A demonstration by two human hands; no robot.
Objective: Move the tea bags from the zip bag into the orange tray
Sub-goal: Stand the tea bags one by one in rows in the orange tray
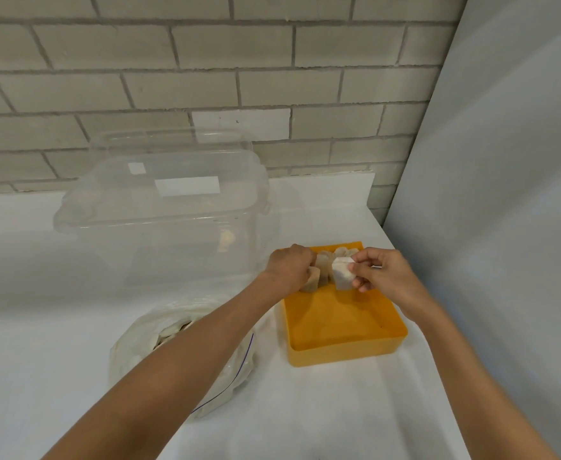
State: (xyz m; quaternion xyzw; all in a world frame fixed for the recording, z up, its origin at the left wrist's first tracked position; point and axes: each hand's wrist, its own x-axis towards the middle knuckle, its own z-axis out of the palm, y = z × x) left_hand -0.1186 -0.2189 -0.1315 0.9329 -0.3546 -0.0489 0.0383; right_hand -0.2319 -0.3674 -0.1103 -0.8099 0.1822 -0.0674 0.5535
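The orange tray (342, 327) sits on the white table, right of centre. Several pale tea bags (325, 262) stand in a row along its far side. My left hand (289, 268) is over the tray's far left corner, fingers closed on tea bags there. My right hand (385, 277) pinches a white tea bag (342, 273) and holds it upright against the row. The clear zip bag (169, 330), with tea bags inside, lies on the table at the left, partly hidden under my left forearm.
A large clear plastic box with a lid (163, 210) stands behind the zip bag, left of the tray. A brick wall (206, 78) runs along the back. A grey panel (505, 194) closes the right side, close to the tray.
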